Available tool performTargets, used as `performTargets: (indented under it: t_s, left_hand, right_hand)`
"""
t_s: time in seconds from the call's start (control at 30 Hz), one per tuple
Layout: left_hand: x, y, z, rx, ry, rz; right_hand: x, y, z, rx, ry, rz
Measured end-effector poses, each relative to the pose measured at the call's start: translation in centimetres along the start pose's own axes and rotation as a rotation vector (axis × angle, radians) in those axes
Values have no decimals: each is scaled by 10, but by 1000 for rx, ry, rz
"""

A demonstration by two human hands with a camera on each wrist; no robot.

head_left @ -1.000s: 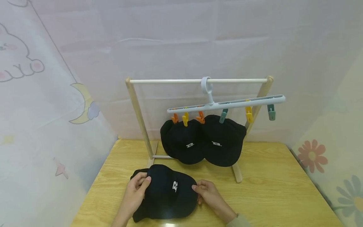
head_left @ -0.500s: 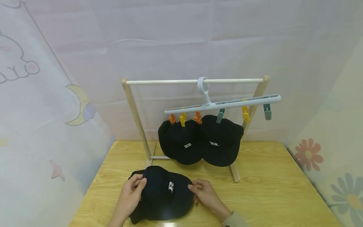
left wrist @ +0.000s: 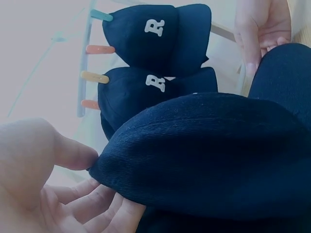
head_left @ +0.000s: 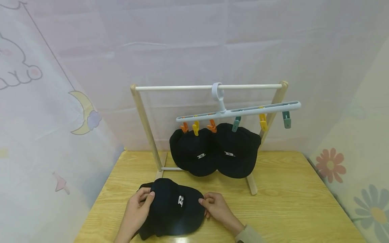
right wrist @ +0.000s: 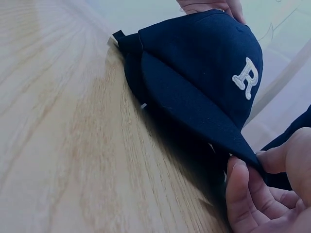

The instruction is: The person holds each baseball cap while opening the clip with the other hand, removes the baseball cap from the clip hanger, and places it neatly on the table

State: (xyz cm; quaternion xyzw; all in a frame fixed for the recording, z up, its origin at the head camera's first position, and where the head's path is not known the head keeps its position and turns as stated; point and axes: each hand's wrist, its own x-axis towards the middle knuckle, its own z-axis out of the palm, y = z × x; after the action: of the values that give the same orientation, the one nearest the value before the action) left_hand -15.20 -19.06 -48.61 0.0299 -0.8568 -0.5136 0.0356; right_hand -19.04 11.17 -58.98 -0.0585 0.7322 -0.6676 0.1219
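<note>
A dark baseball cap (head_left: 168, 206) with a white letter R lies tilted at the table's front, its brim to the right. My left hand (head_left: 136, 207) pinches the crown's edge between thumb and fingers, which the left wrist view shows closely. At the brim's tip, my right hand (head_left: 218, 209) pinches the edge, thumb on top and fingers below. More dark fabric (right wrist: 133, 73) shows beneath this cap; I cannot tell whether it is a second cap. Two similar caps, a left one (head_left: 197, 152) and a right one (head_left: 237, 152), hang from the clip hanger (head_left: 243, 112).
A wooden rack (head_left: 146, 125) with a white top rail (head_left: 176, 88) stands behind the hands. Orange, yellow and green clips grip the hanging caps. At the hanger's right end, a yellow clip (head_left: 263, 122) and a green clip (head_left: 286, 119) hold nothing. The wooden table (head_left: 288, 202) extends rightward.
Both hands and the held cap have shifted slightly left in the head view, partly along with a small shift of the whole scene. The grip on crown and brim stays the same.
</note>
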Motion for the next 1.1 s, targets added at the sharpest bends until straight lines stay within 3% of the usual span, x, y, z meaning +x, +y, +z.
performTargets:
  t_s: [0.47,0.8,1.1]
  left_hand:
    - [-2,-4,-2,104,25,-19]
    - [-1,-7,5,118,37,50]
    - [-1,-6,9,134,36,55]
  right_hand:
    - [3,-2,2,-58,4,10]
    - [2,-2,-1,-170,37,22]
    - [-1,-2,-7,-209,41,24]
